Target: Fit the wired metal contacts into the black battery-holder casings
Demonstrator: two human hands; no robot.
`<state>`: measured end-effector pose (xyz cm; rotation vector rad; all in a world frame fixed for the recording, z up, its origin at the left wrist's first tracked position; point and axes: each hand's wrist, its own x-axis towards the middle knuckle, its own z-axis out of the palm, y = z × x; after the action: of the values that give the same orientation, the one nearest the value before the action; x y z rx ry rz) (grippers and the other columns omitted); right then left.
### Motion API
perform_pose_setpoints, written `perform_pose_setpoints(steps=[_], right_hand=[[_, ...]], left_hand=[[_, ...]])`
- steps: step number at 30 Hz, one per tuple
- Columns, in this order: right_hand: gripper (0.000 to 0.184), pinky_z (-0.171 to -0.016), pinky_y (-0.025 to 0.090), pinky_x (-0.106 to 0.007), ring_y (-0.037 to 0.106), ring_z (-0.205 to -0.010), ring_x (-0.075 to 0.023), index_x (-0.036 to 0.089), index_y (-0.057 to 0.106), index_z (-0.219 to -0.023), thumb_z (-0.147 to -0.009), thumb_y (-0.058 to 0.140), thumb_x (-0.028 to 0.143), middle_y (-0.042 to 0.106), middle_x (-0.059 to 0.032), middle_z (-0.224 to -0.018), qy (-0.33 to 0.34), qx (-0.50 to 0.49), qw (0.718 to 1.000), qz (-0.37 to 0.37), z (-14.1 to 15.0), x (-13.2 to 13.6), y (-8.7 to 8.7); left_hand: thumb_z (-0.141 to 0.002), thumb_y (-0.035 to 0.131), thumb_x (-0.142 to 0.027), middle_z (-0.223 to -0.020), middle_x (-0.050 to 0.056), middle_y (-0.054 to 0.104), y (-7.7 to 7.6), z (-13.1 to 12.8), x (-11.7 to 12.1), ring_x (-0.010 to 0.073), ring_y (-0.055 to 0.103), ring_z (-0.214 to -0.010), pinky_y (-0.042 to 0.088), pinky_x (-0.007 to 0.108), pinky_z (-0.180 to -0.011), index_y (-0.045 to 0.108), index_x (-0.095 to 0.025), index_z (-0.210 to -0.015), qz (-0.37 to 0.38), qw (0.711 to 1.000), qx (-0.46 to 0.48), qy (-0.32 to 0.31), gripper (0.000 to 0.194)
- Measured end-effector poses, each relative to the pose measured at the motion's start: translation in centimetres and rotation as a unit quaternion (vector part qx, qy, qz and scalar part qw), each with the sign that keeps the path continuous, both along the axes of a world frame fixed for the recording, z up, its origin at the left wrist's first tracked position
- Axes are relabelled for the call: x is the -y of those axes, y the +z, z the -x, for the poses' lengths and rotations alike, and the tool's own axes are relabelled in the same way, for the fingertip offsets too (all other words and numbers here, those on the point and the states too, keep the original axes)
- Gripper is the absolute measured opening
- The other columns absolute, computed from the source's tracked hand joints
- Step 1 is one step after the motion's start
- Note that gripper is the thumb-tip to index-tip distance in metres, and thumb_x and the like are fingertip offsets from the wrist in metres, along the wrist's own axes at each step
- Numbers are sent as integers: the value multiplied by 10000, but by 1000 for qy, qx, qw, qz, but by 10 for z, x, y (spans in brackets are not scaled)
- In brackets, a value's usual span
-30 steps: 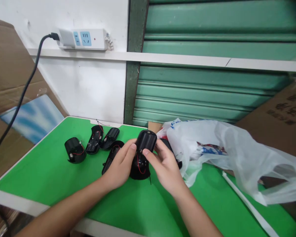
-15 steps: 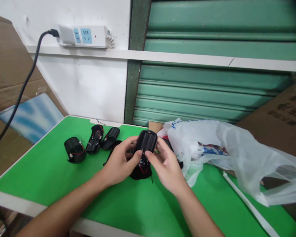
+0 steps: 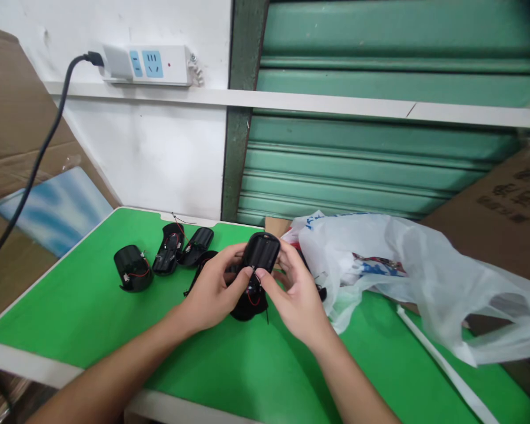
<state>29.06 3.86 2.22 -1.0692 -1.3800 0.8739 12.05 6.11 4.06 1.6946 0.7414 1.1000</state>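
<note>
Between my two hands is a black plastic housing (image 3: 261,252) with ribbed battery slots and a thin red wire. My left hand (image 3: 215,287) grips its left side, and my right hand (image 3: 298,294) grips its right side. Both thumbs press close together on the middle of the part, near the wire; what lies right under the thumb tips is too small to make out. More black parts lie behind and beside my hands, partly hidden by them. To the left, similar black housings with red wires (image 3: 133,269) rest on the green tabletop (image 3: 88,318).
A white plastic bag (image 3: 380,241) is at the right of the table, with a white strip (image 3: 446,365) in front. A power strip (image 3: 159,65) with a black cable (image 3: 48,147) hangs on the wall. Cardboard (image 3: 9,106) stands at the left.
The housing has tilted slightly in my hands and shifted a little to the left. Both thumbs stay on its middle.
</note>
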Motion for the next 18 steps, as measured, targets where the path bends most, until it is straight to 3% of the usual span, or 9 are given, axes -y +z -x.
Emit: perform_pose_setpoints(steps=[18], right_hand=[[573,-932,614,-402,638,-1287,-274,272,472,-1440,-939,687,449,657,-133,-1402,-13,-11,1000,14,5,0,-4]], left_hand=[[-1010,608,-328,-1385,171,697,-5,-2,1,307,637,-1335,495,454,-1155,587,-156,-1420,26,999,-3,29,445]])
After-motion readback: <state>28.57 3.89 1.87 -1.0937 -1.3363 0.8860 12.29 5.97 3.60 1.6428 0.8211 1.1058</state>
